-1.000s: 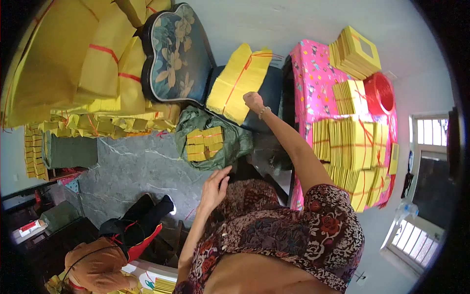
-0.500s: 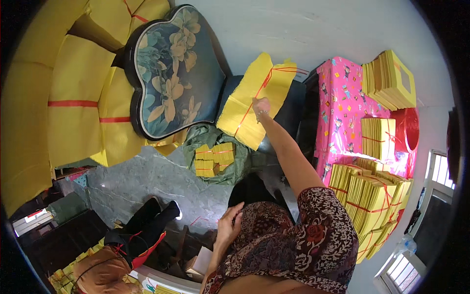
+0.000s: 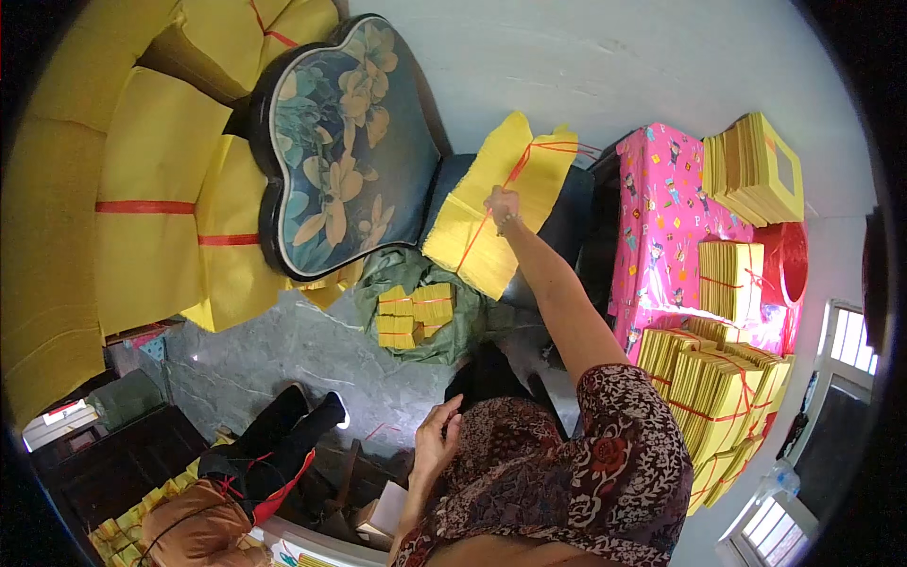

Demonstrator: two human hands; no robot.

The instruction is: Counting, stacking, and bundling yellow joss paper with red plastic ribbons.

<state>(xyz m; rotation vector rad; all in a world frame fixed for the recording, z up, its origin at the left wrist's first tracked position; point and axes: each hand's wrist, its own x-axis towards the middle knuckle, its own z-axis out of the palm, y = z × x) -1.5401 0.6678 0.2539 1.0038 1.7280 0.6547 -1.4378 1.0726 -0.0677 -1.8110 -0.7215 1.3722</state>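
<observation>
A large bundle of rough yellow paper (image 3: pixel 529 184) lies tilted on a dark seat against the wall, bound with red string (image 3: pixel 470 248). My right arm stretches out to it, and my right hand (image 3: pixel 504 204) is closed around the string at the middle of the bundle. The string's loose ends stick out past the bundle's far right corner. My left hand (image 3: pixel 437 437) hangs near my body with its fingers loosely extended, holding nothing. Below the bundle, a green sack (image 3: pixel 463 335) stands on the floor with small yellow paper bundles (image 3: pixel 416 312) inside.
A cushioned chair back with flowers (image 3: pixel 331 161) and tall yellow paper stacks (image 3: pixel 151 180) stand on the left. At right, a table with a pink cloth (image 3: pixel 652 227) bears tied bundles and a red container (image 3: pixel 787 265). A person in black trousers (image 3: pixel 274 444) sits at lower left.
The view has tipped slightly, so the surroundings sit a little lower. My right hand has shifted slightly up the bundle, still on the string. My left hand stays by my body.
</observation>
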